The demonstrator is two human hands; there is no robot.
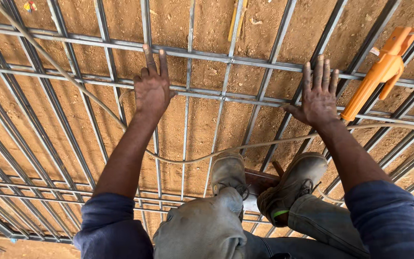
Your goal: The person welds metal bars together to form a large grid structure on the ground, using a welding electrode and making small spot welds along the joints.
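Two bare hands, left hand (152, 88) and right hand (318, 96), rest with fingers spread, grasping nothing, on one grey steel rebar grid (226, 60); one orange plastic tool (378, 74) lies just beside the right hand, two dusty boots (264, 182) below.

Dull grey metal bars (226, 60), smooth plastic orange tool (377, 76), pale rubbery hose (245, 146), dusty scuffed leather boots (293, 184), rough matt reddish soil (207, 24).

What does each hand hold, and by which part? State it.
Nothing is gripped. The left hand and right hand rest flat, fingers spread, on the grey steel bar grid; the orange plastic-handled tool lies untouched.
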